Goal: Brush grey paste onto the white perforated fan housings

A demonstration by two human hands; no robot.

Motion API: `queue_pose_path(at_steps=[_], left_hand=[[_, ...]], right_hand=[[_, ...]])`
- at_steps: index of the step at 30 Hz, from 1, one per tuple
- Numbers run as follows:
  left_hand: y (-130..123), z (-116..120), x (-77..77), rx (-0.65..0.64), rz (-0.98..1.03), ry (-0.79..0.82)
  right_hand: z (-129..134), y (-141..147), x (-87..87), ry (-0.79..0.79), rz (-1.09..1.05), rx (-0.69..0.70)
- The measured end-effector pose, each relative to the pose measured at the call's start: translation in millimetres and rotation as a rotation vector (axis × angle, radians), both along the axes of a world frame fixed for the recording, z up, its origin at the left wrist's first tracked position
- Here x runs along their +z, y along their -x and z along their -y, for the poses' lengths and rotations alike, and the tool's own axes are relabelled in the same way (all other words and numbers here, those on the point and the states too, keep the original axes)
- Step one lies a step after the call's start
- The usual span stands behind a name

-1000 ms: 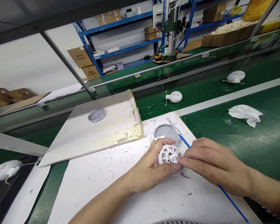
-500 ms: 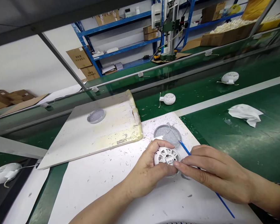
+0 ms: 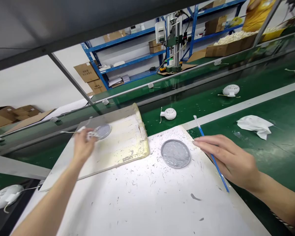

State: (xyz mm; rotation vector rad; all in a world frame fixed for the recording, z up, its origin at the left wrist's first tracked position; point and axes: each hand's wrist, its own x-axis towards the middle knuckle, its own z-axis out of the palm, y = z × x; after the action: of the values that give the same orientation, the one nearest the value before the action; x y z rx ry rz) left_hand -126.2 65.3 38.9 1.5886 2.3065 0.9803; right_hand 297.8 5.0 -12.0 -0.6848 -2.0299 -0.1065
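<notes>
Your left hand (image 3: 85, 146) is closed around a white perforated round housing (image 3: 92, 133), motion-blurred, thin cord trailing toward 9 o'clock; both sit at your 10 o'clock, just beside the small grey-filled dish (image 3: 103, 131) on the stained white board (image 3: 118, 147); your right hand (image 3: 226, 160) grips a blue-handled brush (image 3: 201, 132), bristle end up at 1 o'clock; its fingertips (image 3: 195, 141) are just beside the large grey-filled dish (image 3: 175, 153) on the white paper sheet (image 3: 137, 196); a crumpled white wipe (image 3: 255, 126) lies on the green conveyor belt (image 3: 272, 154) at 2 o'clock; another perforated housing (image 3: 168, 113) sits on the belt at 12 o'clock.
</notes>
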Motion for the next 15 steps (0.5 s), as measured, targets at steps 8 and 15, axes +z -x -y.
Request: queue_pose_path(at_steps=[8,15], left_hand=[[79,-32,23.6,0.384,-0.320,0.270],[-101,-114,-2.5,-0.268,-0.364,0.357]], right_hand=[[-18,-9,0.4,0.142,-0.176,-0.108],[-4,-10,8.6,0.523,-0.347,-0.098]])
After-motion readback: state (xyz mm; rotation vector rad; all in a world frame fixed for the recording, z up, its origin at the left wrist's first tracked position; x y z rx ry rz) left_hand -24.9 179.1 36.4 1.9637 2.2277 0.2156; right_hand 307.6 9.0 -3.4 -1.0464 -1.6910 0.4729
